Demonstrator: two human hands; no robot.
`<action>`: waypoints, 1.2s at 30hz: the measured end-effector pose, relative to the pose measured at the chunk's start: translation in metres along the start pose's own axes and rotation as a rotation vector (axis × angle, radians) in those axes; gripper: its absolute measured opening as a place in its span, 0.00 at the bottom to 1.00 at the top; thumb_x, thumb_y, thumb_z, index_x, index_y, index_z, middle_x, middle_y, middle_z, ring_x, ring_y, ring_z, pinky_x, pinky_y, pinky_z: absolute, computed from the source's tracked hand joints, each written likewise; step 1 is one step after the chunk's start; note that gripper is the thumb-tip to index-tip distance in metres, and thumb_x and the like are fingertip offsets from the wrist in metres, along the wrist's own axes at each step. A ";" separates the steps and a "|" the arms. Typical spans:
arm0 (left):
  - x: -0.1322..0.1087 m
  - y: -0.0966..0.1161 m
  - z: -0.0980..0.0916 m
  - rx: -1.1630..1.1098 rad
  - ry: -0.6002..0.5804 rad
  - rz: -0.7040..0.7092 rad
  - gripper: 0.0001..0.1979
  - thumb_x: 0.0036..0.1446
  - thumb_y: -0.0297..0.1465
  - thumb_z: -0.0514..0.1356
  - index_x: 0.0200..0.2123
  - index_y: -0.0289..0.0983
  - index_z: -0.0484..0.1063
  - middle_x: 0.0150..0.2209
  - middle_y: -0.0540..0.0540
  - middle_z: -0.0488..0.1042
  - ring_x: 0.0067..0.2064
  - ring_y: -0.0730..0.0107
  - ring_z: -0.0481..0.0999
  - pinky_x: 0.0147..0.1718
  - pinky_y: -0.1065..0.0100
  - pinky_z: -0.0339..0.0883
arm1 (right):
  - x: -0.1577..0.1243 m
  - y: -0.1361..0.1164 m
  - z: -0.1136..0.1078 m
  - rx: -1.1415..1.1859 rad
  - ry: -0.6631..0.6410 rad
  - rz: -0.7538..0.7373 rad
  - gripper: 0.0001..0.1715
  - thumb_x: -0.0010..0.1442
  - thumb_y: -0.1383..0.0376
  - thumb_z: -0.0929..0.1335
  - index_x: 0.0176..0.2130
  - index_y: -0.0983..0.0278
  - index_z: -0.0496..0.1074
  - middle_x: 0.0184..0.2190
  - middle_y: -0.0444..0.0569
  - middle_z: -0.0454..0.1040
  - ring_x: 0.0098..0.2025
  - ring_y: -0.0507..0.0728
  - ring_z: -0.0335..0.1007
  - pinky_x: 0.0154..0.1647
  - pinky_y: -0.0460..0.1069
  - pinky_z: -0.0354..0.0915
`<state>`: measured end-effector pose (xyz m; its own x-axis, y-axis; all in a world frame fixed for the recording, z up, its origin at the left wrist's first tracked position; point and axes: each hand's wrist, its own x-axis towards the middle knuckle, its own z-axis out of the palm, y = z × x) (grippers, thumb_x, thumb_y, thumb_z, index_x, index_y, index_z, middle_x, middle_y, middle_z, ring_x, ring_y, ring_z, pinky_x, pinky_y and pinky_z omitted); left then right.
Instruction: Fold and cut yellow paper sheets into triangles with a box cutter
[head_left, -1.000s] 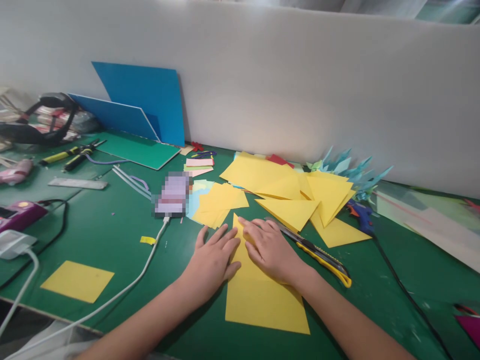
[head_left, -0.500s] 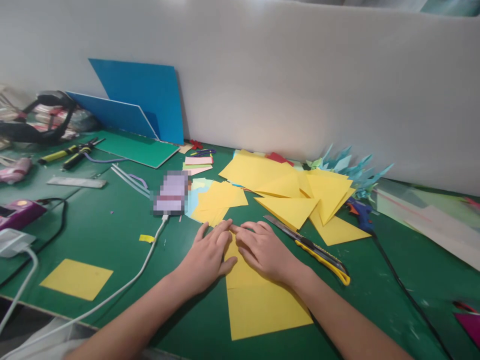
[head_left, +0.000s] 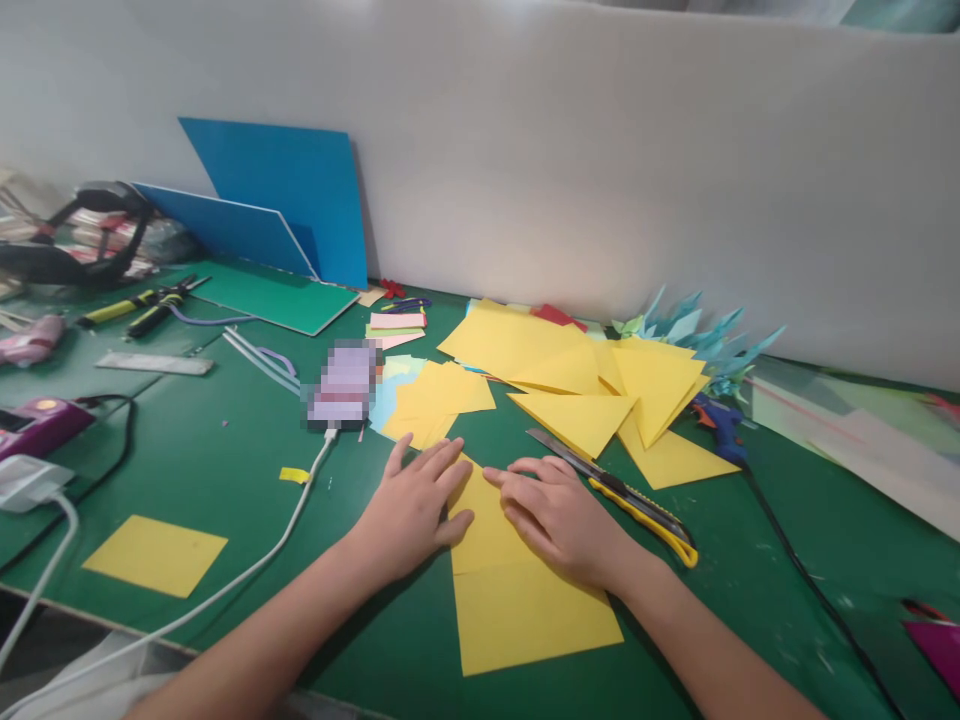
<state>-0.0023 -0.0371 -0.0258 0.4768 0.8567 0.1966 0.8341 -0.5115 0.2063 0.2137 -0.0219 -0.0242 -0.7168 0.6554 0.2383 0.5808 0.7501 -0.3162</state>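
A sheet of yellow paper (head_left: 529, 620) lies in front of me with a crease across it, its far part partly hidden by my hands. My left hand (head_left: 416, 510) rests along its left edge, fingers spread and thumb on the paper. On the far right part of the sheet lies my right hand (head_left: 559, 510), index finger stretched out and the other fingers loosely bent, holding nothing. Just right of that hand is a yellow-handled utility knife (head_left: 637, 510) with its blade out. Beyond it sit several folded yellow papers (head_left: 577, 420).
A phone (head_left: 343, 385) on a white cable stands to the left, near pliers (head_left: 161, 305) and a yellow rectangle of paper (head_left: 155, 556). Blue boards (head_left: 292, 200) lean at the back wall. A blue glue gun (head_left: 721, 430) and teal paper leaves (head_left: 690, 325) are at right.
My right hand has slid right and slightly toward me along the sheet, away from my left fingertips. My left hand stays nearly in place, its fingers a little more spread.
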 end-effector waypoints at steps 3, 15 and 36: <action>0.001 0.001 -0.005 -0.026 0.008 -0.031 0.13 0.58 0.34 0.55 0.46 0.39 0.69 0.56 0.38 0.69 0.57 0.56 0.68 0.61 0.43 0.34 | 0.002 0.001 0.001 0.001 -0.005 -0.004 0.15 0.66 0.67 0.58 0.48 0.62 0.69 0.50 0.53 0.73 0.51 0.59 0.64 0.49 0.56 0.58; 0.003 0.001 0.007 0.033 0.158 -0.056 0.11 0.63 0.27 0.51 0.35 0.39 0.73 0.35 0.47 0.75 0.42 0.63 0.72 0.58 0.47 0.42 | 0.009 -0.006 0.000 0.053 -0.085 -0.066 0.11 0.67 0.67 0.59 0.38 0.61 0.69 0.50 0.49 0.73 0.50 0.56 0.65 0.47 0.53 0.55; -0.001 0.017 -0.001 0.066 0.270 -0.012 0.13 0.63 0.23 0.49 0.29 0.39 0.69 0.30 0.50 0.75 0.43 0.63 0.71 0.58 0.49 0.37 | 0.020 -0.020 0.009 0.476 0.100 0.357 0.08 0.58 0.66 0.64 0.27 0.62 0.69 0.25 0.44 0.73 0.30 0.54 0.68 0.30 0.48 0.61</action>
<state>0.0106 -0.0467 -0.0218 0.3832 0.8096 0.4446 0.8597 -0.4886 0.1487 0.1838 -0.0246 -0.0211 -0.4559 0.8820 0.1191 0.5257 0.3748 -0.7637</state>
